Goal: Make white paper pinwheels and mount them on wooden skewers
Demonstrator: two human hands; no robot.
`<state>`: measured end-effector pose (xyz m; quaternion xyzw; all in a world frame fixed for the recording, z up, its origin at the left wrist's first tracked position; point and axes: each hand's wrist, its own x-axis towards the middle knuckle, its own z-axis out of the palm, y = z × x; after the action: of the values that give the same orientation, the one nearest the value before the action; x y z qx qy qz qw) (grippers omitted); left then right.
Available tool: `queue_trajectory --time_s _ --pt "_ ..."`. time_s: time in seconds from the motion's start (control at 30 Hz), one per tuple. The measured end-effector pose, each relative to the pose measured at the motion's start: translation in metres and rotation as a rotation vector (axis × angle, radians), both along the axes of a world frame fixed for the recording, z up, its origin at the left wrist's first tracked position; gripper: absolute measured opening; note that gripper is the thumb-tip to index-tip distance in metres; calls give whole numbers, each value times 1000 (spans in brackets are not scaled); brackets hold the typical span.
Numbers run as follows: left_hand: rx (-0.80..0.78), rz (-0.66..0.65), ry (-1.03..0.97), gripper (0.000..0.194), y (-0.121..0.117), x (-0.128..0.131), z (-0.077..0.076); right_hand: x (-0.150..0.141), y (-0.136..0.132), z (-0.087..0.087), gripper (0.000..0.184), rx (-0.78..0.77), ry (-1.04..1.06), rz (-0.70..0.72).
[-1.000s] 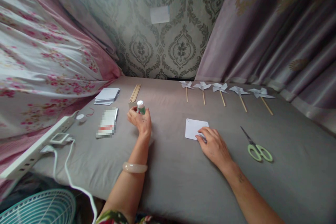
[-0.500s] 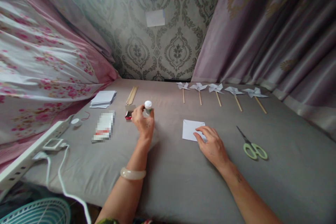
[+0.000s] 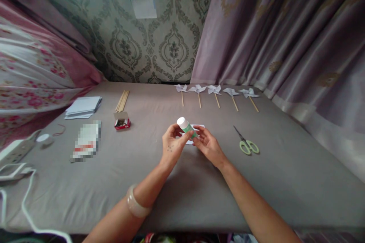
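Note:
A glue stick (image 3: 186, 125) with a white cap and a green body is tilted in the air over the middle of the covered surface. My left hand (image 3: 172, 147) has its fingers closed around the body. From the other side, my right hand (image 3: 210, 145) pinches the lower end between thumb and fingers. Beneath the two hands lies a square of white paper (image 3: 188, 142), mostly hidden by them. Green-handled scissors (image 3: 247, 146) rest to the right of my right hand, blades pointing away.
Several paper pinwheels (image 3: 213, 90) on sticks lie in a row at the back. Toward the left are wooden sticks (image 3: 122, 101), a small open red box (image 3: 122, 123), stacked paper (image 3: 83, 107), a blurred packet (image 3: 87, 140), a white round object (image 3: 45, 139) and a power strip (image 3: 17, 150).
My left hand has brought the glue stick from beside the red box to above the paper. My right hand has left the paper and taken hold of the glue stick. The view has shifted right.

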<state>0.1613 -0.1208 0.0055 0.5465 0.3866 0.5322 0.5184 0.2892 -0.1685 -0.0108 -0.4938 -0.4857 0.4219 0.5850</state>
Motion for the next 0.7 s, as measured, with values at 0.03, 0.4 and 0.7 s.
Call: queue_trajectory --time_s 0.03,0.4,0.7 --pt "-8 -4 -3 32 0 0 0 -1 0 0 49 -9 41 31" --pt "22 -59 14 38 1 1 -2 -2 2 -2 40 -116 305 89" --pt "514 -44 618 14 24 -15 -13 59 1 28 37 -55 337 -218"
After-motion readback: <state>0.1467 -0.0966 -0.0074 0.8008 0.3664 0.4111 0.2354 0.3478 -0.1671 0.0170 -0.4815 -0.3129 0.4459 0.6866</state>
